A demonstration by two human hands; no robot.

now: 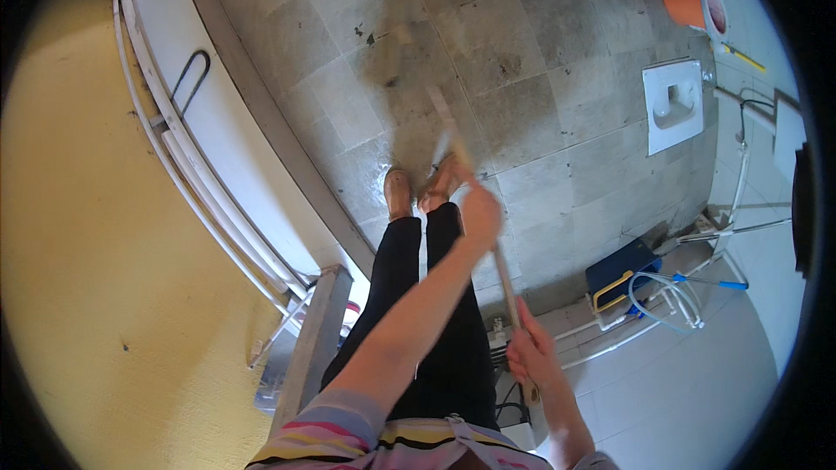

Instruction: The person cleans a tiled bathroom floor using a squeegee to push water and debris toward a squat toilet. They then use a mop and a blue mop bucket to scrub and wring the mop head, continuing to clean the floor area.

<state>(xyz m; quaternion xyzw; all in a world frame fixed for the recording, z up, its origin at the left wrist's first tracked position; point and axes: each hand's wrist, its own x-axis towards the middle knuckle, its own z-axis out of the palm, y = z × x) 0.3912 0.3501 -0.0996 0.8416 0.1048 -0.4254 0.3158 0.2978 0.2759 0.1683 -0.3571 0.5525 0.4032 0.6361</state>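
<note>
My left hand point(481, 211) is wrapped around the middle of a long wooden pole point(507, 283) that slants across in front of my legs. My right hand point(531, 352) grips the same pole close to its near end. From my left hand the pole runs away past my feet toward the tiled floor point(522, 39). Its far part is smeared by motion, so I cannot tell what kind of head it carries. Dark specks of debris and damp-looking patches mark the tiles ahead of my feet.
A white squat toilet point(672, 111) is set in the floor at right, with an orange bucket point(684, 5) beyond it. Nearer stand a dark blue container point(620, 271) with a yellow handle and a coiled hose point(666, 306). Pipes point(205, 178) line the left wall.
</note>
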